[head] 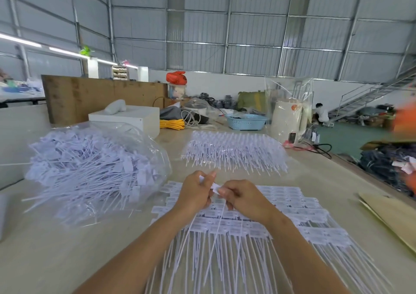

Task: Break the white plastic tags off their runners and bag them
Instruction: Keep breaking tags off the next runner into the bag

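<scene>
tags (pixel 247 217): white plastic, smooth, kinda matt
bag (pixel 94 165): clear plastic film, glossy and crinkly
table (pixel 56 248): pale wood-look top, smooth, matt
board (pixel 101 95): rough brown wood
basket (pixel 246 121): light blue plastic
walls (pixel 247 35): grey corrugated metal

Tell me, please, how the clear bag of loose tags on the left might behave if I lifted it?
The clear bag would probably sag, since its thin film drapes over the heap. Tag tails poke out below, so some may snag or slip out.
</scene>
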`<control>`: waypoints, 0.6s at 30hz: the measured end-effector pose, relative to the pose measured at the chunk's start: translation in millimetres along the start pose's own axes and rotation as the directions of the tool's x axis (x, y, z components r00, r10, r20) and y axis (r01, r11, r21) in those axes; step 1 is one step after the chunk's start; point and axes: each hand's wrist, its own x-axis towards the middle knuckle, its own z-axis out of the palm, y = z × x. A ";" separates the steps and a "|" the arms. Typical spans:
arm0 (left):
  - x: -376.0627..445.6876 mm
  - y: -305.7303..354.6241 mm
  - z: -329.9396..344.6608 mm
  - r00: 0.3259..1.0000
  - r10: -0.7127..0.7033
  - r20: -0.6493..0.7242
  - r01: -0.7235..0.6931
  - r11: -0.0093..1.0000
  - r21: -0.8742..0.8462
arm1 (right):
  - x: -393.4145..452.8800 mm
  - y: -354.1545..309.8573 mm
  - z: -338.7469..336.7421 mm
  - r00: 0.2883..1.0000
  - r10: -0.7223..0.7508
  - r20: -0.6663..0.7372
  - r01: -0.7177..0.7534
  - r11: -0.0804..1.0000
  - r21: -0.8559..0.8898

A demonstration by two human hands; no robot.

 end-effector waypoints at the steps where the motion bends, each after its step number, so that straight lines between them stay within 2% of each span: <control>1: 1.1 -0.7 -2.0 0.999 -0.043 0.014 0.043 0.999 -0.006 | 0.0 0.1 -0.1 1.000 -0.023 -0.009 0.023 1.000 0.006; 5: 4.1 2.9 -3.7 0.973 -0.191 0.132 0.189 0.982 0.030 | -0.5 -0.3 -7.4 0.998 -0.062 0.001 0.062 0.998 0.024; 7: 5.3 7.9 -11.3 0.931 -0.268 0.247 0.268 0.963 0.034 | -3.3 3.7 -18.7 0.999 -0.053 -0.002 0.053 0.997 -0.060; 9: 5.8 11.1 -26.6 0.875 -0.314 0.368 0.329 0.944 0.023 | -8.4 12.8 -38.4 0.997 -0.007 -0.074 -0.004 0.988 -0.152; 11: 7.2 8.5 -37.4 0.883 -0.302 0.360 0.340 0.940 -0.045 | -13.1 16.1 -57.8 0.975 0.001 -0.221 -0.016 0.998 -0.066; 13: 6.3 2.2 -31.3 0.931 -0.253 0.262 0.301 0.940 -0.161 | -12.9 5.5 -61.8 0.958 -0.023 -0.287 0.045 0.996 0.072; 15: 3.4 0.9 -13.2 0.950 -0.219 0.222 0.277 0.919 -0.280 | -7.8 -13.4 -47.4 0.981 -0.077 -0.176 0.088 0.995 0.054; 17: 0.2 3.0 1.7 0.943 -0.193 0.271 0.283 0.894 -0.348 | -2.9 -23.5 -24.1 0.992 -0.125 -0.023 0.125 0.992 -0.016; 18: -0.9 4.5 5.8 0.936 -0.177 0.305 0.286 0.887 -0.363 | -1.0 -23.8 -15.4 0.992 -0.124 0.009 0.125 0.992 -0.034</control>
